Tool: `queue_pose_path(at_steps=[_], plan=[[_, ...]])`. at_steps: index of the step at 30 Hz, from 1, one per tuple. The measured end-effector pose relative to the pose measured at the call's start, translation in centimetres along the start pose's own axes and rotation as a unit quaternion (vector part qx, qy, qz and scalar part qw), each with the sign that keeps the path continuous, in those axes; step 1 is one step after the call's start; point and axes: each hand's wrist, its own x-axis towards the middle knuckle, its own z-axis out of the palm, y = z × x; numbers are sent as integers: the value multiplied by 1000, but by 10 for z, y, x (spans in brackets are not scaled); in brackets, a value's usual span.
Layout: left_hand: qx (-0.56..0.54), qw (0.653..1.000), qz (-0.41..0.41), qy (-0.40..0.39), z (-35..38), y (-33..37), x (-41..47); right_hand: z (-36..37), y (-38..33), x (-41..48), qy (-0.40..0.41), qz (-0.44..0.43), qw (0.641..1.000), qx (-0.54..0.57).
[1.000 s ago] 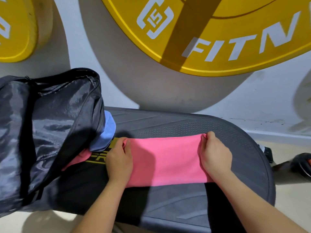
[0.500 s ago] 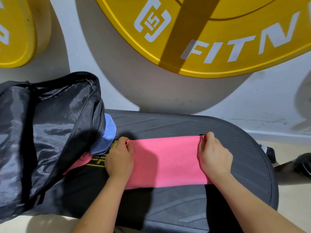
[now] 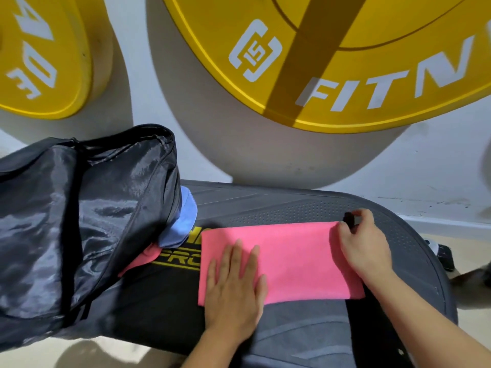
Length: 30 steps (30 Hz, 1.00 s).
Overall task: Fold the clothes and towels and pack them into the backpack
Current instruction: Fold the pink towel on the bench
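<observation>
- Backpack [image 3: 79, 221]: lies open at 9 o'clock on the tabletop [image 3: 292, 205], position unchanged.
- Pink towel [image 3: 297, 256]: a folded strip, flat at the tabletop centre, not yet packed.
- Left hand [image 3: 233, 285]: has released the towel's 9 o'clock end. It now lies flat, fingers straight, pressing the 7 o'clock area.
- Right hand [image 3: 364, 245]: still pinches the 2 o'clock corner, well apart from the left hand.
- Blue cloth [image 3: 183, 227]: protrudes from the backpack mouth.
- Assessment: the crease is being set, and a further fold probably follows.

1. Gym or fitness room.
2. Big yellow weight plate [image 3: 345, 62] with white "FITN" lettering, set against the white wall [image 3: 438, 168], beyond the right hand [image 3: 364, 243].
3. Second yellow plate [image 3: 39, 62], far up-left of the left hand [image 3: 233, 285].
4. Under both hands: dark grey exercise platform [image 3: 292, 208] with a dotted grip surface and yellow print.
</observation>
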Motion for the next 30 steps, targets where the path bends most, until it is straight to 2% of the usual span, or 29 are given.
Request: queue_pose_path(at_steps=[1,3,5,6,7,9,12,16,20,22,24,27,30], plan=[[-1,1000,-3,-5,-1,0,0,-7,0,0,14,-16,1000,-8],[-5,1000,-3,-22,-3,1,0,-14,-7,-11,60,-144,986,-64],[-6,999,-7,-39,-4,2,0,-5,-14,-32,24,-295,948,-120],[-7,999,-9,-44,-5,2,0,5,-10,-39,-14,-343,925,-160],[-10,999,-8,-49,-7,2,0,14,-3,-42,-53,-357,911,-198],[-10,998,-2,-64,-8,0,0,26,15,-41,-101,-323,909,-243],[-26,996,45,-78,-17,-11,0,30,32,-35,-108,-296,910,-271],[-103,983,119,-94,-28,-47,-12,30,25,-38,-129,-283,910,-275],[-55,984,152,-79,-29,-77,-28,23,23,-34,-154,-310,903,-255],[-58,983,161,-59,-31,-79,-27,16,24,-33,-190,-312,903,-227],[-45,982,180,-41,-31,-76,-22,0,24,-38,-210,-358,879,-233],[2,980,191,-59,-31,-73,-15,-22,35,-50,-176,-475,810,-293],[32,984,169,-45,-32,-69,-11,-35,47,-56,-160,-525,783,-292]])
